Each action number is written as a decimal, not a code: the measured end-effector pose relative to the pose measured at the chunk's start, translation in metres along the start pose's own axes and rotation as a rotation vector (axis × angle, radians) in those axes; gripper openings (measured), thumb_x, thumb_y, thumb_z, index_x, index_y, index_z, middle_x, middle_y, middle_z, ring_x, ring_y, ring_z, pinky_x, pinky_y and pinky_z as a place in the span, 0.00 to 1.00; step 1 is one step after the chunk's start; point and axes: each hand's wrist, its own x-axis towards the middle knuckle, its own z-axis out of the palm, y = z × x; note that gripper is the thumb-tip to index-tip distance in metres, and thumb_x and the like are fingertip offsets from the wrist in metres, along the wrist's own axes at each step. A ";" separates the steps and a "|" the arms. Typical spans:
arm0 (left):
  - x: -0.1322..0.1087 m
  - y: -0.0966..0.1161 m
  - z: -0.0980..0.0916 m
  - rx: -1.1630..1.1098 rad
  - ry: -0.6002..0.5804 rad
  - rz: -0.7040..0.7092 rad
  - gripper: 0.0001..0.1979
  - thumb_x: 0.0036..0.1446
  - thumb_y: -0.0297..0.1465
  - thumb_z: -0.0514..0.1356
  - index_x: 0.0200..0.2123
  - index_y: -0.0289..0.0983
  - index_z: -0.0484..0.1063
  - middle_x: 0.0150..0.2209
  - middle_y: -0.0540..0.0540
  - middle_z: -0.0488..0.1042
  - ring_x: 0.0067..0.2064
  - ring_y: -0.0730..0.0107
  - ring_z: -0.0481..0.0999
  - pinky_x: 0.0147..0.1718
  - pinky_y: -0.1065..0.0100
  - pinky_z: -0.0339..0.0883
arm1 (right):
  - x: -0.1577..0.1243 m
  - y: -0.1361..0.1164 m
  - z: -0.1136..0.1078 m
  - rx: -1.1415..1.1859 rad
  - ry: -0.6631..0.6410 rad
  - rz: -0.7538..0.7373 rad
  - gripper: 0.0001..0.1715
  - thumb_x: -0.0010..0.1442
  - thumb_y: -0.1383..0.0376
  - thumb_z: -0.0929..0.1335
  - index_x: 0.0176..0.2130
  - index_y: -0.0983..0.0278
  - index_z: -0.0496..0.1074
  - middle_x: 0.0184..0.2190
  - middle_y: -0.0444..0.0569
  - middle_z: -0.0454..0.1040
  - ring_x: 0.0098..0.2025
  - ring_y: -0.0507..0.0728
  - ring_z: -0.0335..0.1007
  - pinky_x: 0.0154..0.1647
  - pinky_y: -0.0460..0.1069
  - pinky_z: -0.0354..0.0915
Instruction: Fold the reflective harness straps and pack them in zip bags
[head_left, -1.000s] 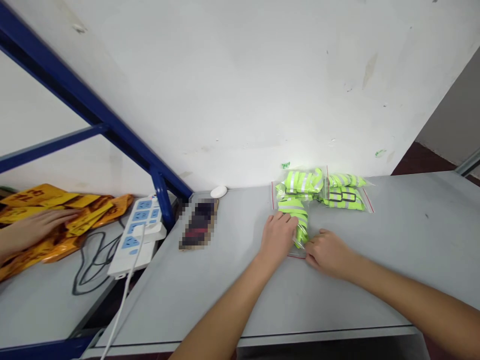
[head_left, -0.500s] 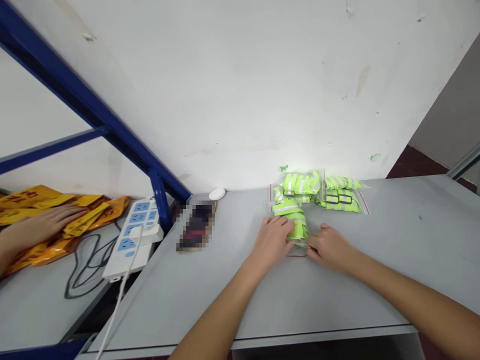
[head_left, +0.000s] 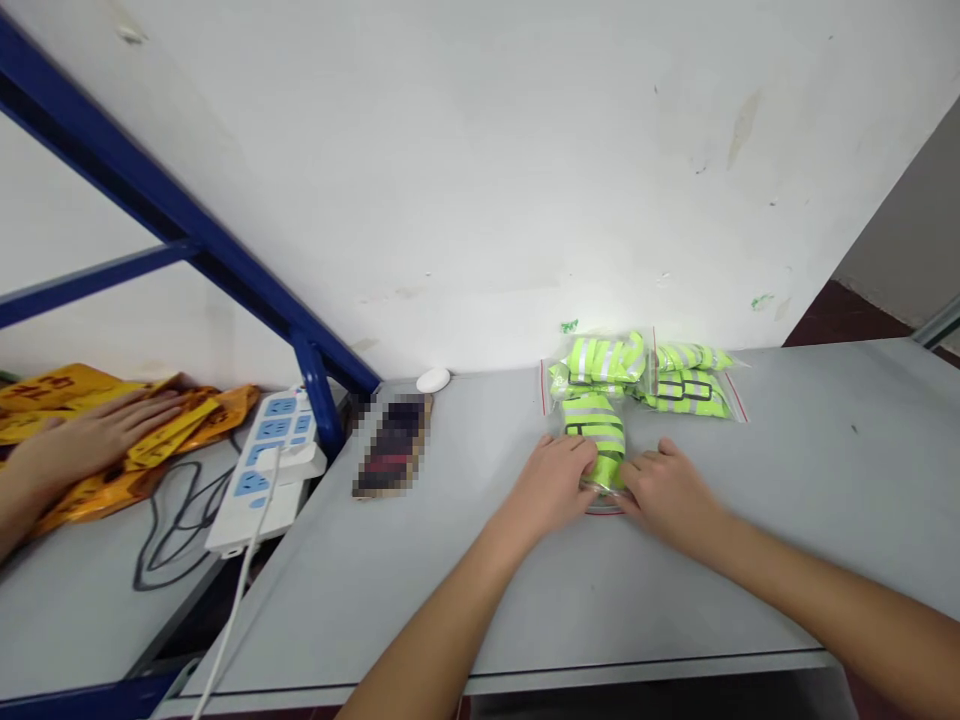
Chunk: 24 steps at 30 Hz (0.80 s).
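Observation:
A clear zip bag with a folded yellow-green reflective item (head_left: 600, 425) lies on the grey table, its red-edged end toward me. My left hand (head_left: 553, 480) has its curled fingers on the bag's left side near that end. At the lower right corner, my right hand (head_left: 667, 492) grips the bag with bent fingers. Directly behind are more such bags, a stacked group (head_left: 606, 362) touching the wall side and others (head_left: 690, 392) to its right.
A pixelated dark flat object (head_left: 394, 445) and a white oval object (head_left: 433, 380) are left on the table. Beyond the blue frame (head_left: 247, 295) are a power strip (head_left: 262, 480), cables, and another person's hand (head_left: 112, 435) on orange-yellow packages (head_left: 172, 440).
Both my hands and the front bag have shifted slightly right. My right hand's fingers have moved onto the bag's lower corner. The other person's hand has moved slightly right.

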 end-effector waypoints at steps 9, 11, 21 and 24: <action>-0.013 0.005 -0.009 0.121 0.009 0.081 0.04 0.56 0.28 0.58 0.31 0.38 0.63 0.34 0.50 0.68 0.38 0.65 0.69 0.39 0.63 0.56 | 0.010 0.017 0.005 0.037 -0.018 0.118 0.10 0.60 0.74 0.61 0.30 0.65 0.67 0.26 0.47 0.76 0.26 0.54 0.68 0.34 0.51 0.45; -0.011 0.009 -0.005 0.202 0.111 0.067 0.06 0.56 0.32 0.61 0.33 0.38 0.66 0.37 0.47 0.68 0.41 0.62 0.68 0.42 0.59 0.56 | 0.010 0.019 0.007 0.076 -0.009 0.061 0.10 0.60 0.75 0.60 0.30 0.64 0.65 0.25 0.46 0.75 0.25 0.53 0.66 0.34 0.50 0.46; -0.003 0.006 0.023 0.303 0.334 0.090 0.09 0.49 0.18 0.59 0.26 0.39 0.67 0.29 0.49 0.68 0.36 0.64 0.66 0.47 0.56 0.56 | 0.002 0.010 0.014 0.165 0.021 -0.244 0.07 0.55 0.74 0.62 0.29 0.63 0.64 0.26 0.45 0.73 0.26 0.53 0.64 0.35 0.49 0.50; 0.004 0.003 0.030 0.293 0.345 0.056 0.11 0.48 0.16 0.57 0.25 0.38 0.66 0.26 0.49 0.67 0.35 0.64 0.66 0.43 0.58 0.57 | 0.000 0.006 0.016 0.148 0.016 -0.271 0.06 0.56 0.73 0.61 0.31 0.64 0.65 0.26 0.46 0.73 0.27 0.53 0.64 0.35 0.50 0.50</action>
